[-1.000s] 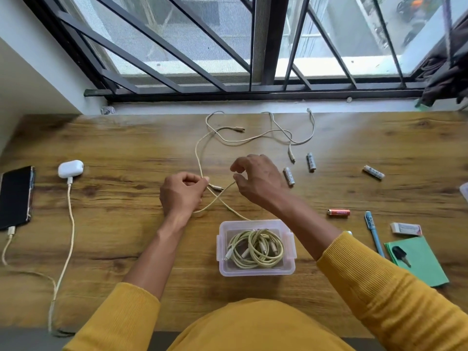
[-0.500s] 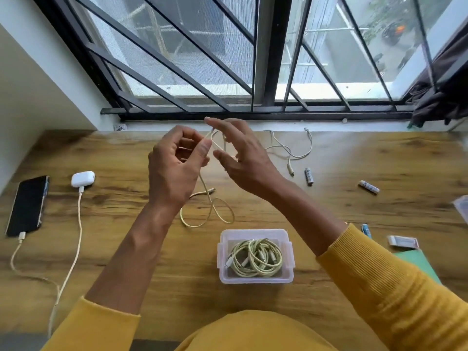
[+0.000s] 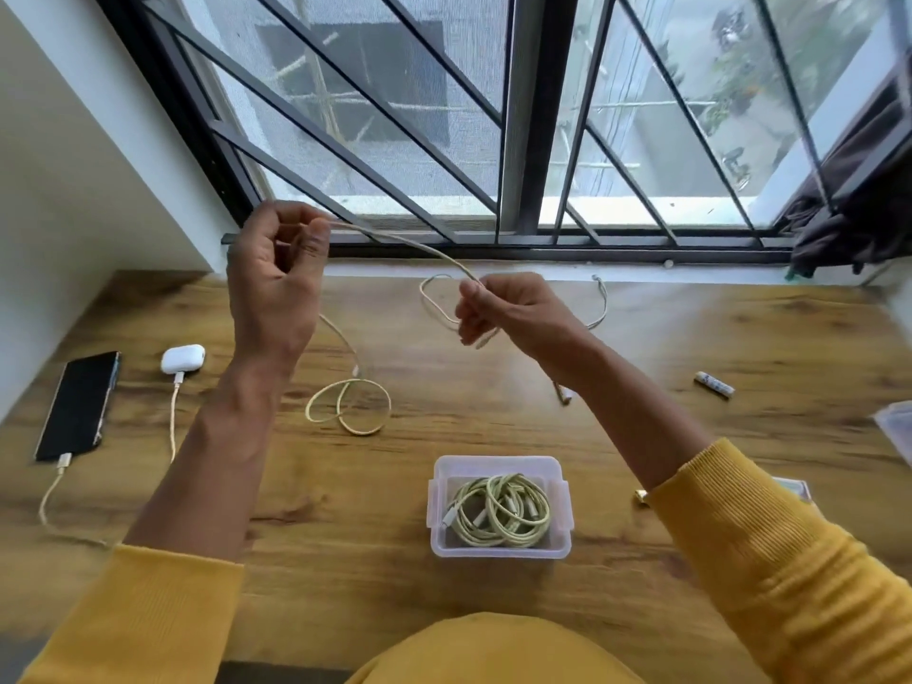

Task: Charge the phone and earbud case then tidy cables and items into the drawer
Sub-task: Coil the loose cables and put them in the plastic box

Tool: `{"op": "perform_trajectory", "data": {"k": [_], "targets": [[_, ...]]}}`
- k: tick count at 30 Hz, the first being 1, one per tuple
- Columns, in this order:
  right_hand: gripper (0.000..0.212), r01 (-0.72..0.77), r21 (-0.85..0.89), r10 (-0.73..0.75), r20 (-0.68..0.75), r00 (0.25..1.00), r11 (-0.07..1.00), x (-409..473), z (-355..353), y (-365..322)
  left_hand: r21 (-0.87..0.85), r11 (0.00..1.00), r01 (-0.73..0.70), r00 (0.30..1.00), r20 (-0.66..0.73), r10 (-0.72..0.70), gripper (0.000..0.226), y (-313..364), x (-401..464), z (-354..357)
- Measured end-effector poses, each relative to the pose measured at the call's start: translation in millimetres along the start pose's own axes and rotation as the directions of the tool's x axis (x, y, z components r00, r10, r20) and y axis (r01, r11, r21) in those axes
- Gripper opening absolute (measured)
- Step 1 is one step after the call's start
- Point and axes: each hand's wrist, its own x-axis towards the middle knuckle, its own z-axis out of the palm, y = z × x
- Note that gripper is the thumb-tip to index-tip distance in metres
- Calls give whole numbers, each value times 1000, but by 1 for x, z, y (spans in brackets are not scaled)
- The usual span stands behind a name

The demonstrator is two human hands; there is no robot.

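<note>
1. Fingers (image 3: pixel 316 234) of our left hand (image 3: pixel 274 283): curled, pinching one stretch of the loose cable (image 3: pixel 409 246); raised well above the counter (image 3: pixel 345 486), higher and further left than half a second ago.
2. Right hand (image 3: pixel 508 313): curled round the same cable lower down; the two hands, close together a moment ago, are now drawn apart with the cable running between them.
3. Loose cable: its free part hangs from our left hand and ends in two loops on the counter, where a second ago it lay sprawled. We judge we are straightening it for coiling.
4. Clear box (image 3: pixel 499 548): near us, open, holding coiled cables (image 3: pixel 498 510); presumably the next stop for this one.
5. Second cable (image 3: pixel 599 301): lies by the window, not yet gathered.
6. Phone (image 3: pixel 79 404) and earbud case (image 3: pixel 182 358): far left, each plugged in; charging looks done.
7. Battery (image 3: pixel 714 385): loose at right, still untidied.
</note>
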Motion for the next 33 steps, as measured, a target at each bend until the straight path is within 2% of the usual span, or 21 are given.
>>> {"op": "perform_trajectory", "data": {"k": [5,8,12,14,17,19,21,23,25,28,31,33], "targets": [[42,-57,-10,57,89,994,998,-17,-17,6,115,988,105,994,-48,-100,17,-25,-6,2],[37,-134,98,121,123,985,986,-26,-21,9,230,955,185,982,-68,-174,15,-38,-15,6],[38,-200,248,152,200,968,948,-31,-20,3,388,872,299,940,39,-340,17,-53,-35,16],[45,-220,315,146,242,959,923,-30,-16,-1,385,853,353,898,115,-424,17,-61,-50,21],[46,-195,379,98,259,961,905,-34,-8,-7,349,860,371,868,198,-455,20,-68,-67,31],[43,-161,413,59,249,967,897,-38,-1,-9,271,897,349,884,220,-411,32,-58,-72,35],[41,-138,433,26,254,967,891,-41,5,-10,140,958,249,932,233,-277,62,-38,-71,36],[41,-130,438,4,279,960,890,-43,8,-11,37,993,114,951,286,-120,72,-15,-65,37],[42,-120,429,-22,311,950,895,-43,11,-15,-11,1000,-13,932,363,17,64,1,-59,41],[41,-79,461,-64,287,956,884,-45,18,-28,-105,993,-53,887,453,95,42,10,-52,49],[37,-38,634,-132,218,967,773,-48,21,-40,-120,993,19,892,450,38,25,5,-56,57],[36,-12,714,-173,186,967,700,-49,24,-45,-21,999,49,909,415,-36,21,1,-65,64]]}}
